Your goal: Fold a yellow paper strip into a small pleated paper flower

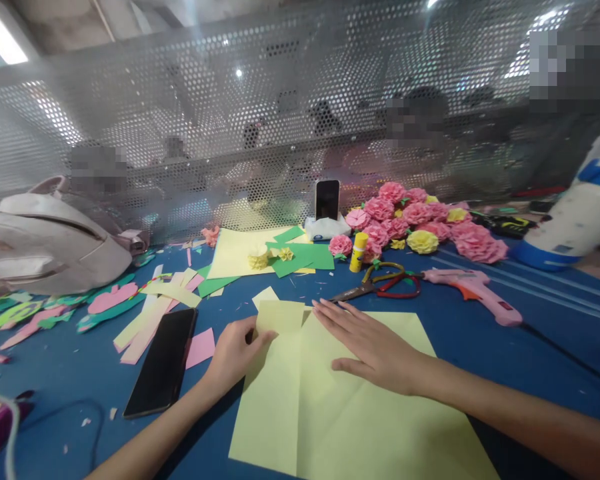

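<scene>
A large yellow paper sheet [360, 427] lies flat on the blue tabletop [555, 333] right in front of the person, creased down its length, with a flap raised at its eleven o'clock corner. The left hand [235, 353] comes in from seven o'clock, its grip narrow and pinched on that flap's edge, thumb on top of the paper. The right hand [370, 347] reaches in from four o'clock and lies palm down on the sheet, its grip wide, fingers straight and spread, pointing toward ten o'clock, holding nothing. At nine o'clock of the left hand a black phone [163, 363] lies face up, with a pink paper square [200, 347] touching its right edge and pale yellow strips [150, 313] just beyond at eleven o'clock. At twelve o'clock of the right hand lie scissors [380, 283] with red and yellow handles, and at two o'clock a pink glue gun [473, 290], near them. Farther off at twelve o'clock stand a yellow glue stick [359, 251] and a second phone [327, 199] upright in a white stand, beside a heap of pink and yellow paper flowers [420, 220]. Green paper [300, 257] lies at eleven o'clock, and a pale bag [45, 243] sits far out at ten o'clock, against a perforated metal screen [280, 100].
</scene>
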Tool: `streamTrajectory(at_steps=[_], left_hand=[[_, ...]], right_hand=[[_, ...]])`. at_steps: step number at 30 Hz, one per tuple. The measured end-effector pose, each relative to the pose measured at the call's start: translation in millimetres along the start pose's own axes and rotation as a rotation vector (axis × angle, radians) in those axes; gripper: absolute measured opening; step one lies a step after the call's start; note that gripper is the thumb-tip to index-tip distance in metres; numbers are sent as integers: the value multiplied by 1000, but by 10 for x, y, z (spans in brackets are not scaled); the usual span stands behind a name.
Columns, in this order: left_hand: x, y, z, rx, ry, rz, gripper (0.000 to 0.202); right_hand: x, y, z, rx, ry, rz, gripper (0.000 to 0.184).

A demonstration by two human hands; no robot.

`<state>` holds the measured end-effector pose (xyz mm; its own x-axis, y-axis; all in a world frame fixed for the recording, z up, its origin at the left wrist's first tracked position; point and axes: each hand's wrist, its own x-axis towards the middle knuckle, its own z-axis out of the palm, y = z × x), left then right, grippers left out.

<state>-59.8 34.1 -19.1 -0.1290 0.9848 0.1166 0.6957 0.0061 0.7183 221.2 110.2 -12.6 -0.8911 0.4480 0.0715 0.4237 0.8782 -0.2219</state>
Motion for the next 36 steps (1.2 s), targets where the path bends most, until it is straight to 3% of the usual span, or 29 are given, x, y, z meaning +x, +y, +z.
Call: streamTrajectory(at_steps=[9, 15, 21, 26, 36], left_hand=[[-22, -16, -17, 11, -19, -2, 37], [-106, 56, -63, -77, -123, 42, 34], [-262, 36, -95, 260, -57, 135, 41], [-283, -5, -93, 440, -84, 245, 53], [-255, -29, -97, 513, -88, 301, 55]], right_hand=[[-8, 5, 3, -4, -12, 8, 80], [-35, -55, -22, 11, 45, 26, 75], [-223, -303, -40, 45, -27, -24, 78], [-282, -335, -17, 64, -44, -53, 77], [-272, -297, 27, 59, -58, -51, 77]])
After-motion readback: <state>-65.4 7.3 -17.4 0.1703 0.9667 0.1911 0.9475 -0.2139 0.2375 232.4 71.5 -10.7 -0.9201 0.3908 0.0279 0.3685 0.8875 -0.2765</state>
